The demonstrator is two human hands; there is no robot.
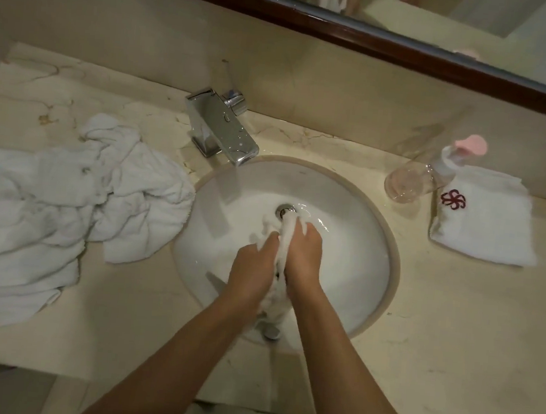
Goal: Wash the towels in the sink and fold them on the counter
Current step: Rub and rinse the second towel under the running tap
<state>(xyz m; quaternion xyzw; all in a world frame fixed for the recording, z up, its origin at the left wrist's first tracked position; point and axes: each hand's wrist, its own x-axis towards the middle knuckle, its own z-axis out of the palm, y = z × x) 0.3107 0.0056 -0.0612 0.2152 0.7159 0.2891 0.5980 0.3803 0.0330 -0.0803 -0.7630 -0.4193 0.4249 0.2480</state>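
Left hand (pixel 253 264) and right hand (pixel 303 255) are gripping the wet towel (pixel 284 237) between curled fingers; it's handling limp, heavy, slippery, so grip mid-bunch.

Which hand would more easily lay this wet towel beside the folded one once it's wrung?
Probably the right hand. The folded towel lies on the counter on the right of the sink, while the crumpled pile fills the left. Both hands, the left hand included, grip the wet towel.
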